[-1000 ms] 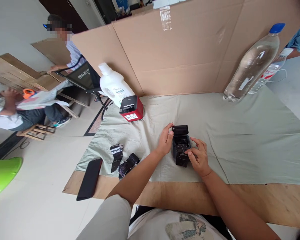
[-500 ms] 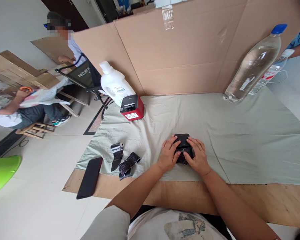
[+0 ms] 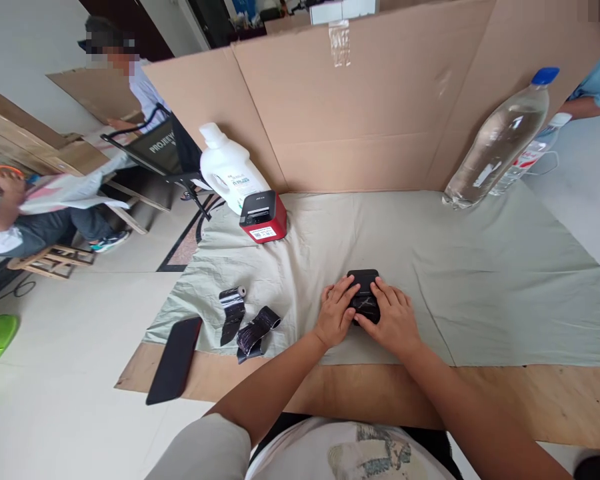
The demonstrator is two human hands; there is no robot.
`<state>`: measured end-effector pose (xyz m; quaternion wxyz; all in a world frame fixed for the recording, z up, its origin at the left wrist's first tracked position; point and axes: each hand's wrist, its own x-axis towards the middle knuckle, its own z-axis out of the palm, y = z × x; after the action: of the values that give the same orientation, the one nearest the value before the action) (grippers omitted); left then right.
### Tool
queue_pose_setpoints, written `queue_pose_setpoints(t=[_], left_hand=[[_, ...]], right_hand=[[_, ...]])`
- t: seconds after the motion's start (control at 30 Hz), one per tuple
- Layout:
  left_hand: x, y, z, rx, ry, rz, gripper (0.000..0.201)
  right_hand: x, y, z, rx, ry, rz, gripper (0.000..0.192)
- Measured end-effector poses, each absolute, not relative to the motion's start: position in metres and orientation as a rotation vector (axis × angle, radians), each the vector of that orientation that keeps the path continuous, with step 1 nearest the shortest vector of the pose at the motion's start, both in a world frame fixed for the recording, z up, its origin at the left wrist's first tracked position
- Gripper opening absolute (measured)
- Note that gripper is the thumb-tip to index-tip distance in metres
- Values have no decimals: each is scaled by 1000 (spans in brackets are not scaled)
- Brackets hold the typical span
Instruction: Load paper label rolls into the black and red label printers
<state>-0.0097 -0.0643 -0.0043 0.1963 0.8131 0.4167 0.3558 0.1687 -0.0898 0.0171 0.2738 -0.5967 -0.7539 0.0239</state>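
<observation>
Grey-green cloth (image 3: 480,280) on table: black printer (image 3: 363,293) lid now shut, was open a second ago. Left hand (image 3: 336,312) and right hand (image 3: 393,320) press flat on it, fingers loosely curled, clasping its sides.

The near half of the small black printer (image 3: 363,285) is hidden under the left hand (image 3: 336,315) and right hand (image 3: 389,318). At the cloth's far right corner, a smaller bottle (image 3: 535,150) stands mostly behind the big water bottle (image 3: 495,143).
</observation>
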Motion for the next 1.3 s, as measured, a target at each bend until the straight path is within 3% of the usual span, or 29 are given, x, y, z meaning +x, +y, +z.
queue_pose_setpoints(t=[0.2, 0.37, 0.6, 0.83, 1.07, 1.23, 1.3], left_hand=[[-18, -65, -22, 1673, 1366, 1387, 49], [-20, -64, -23, 1755, 1405, 1196, 42], [-20, -62, -18, 1861, 1430, 1025, 39], [-18, -59, -14, 1966, 1416, 961, 31], [-12, -68, -1, 2081, 1453, 730, 21], [-35, -78, 27, 2179, 1072, 229, 47], [-61, -64, 41, 2061, 968, 214, 40]], right_hand=[[133, -91, 25, -1763, -1961, 177, 89], [147, -67, 28, -1731, -2041, 215, 82], [279, 38, 26, -1834, -1752, -136, 51], [394, 106, 19, -2129, -1431, -268, 52], [396, 89, 6, -2279, -1518, -202, 56], [364, 85, 33, -2573, -1608, -300, 54], [338, 94, 51, -2606, -1679, -242, 48]])
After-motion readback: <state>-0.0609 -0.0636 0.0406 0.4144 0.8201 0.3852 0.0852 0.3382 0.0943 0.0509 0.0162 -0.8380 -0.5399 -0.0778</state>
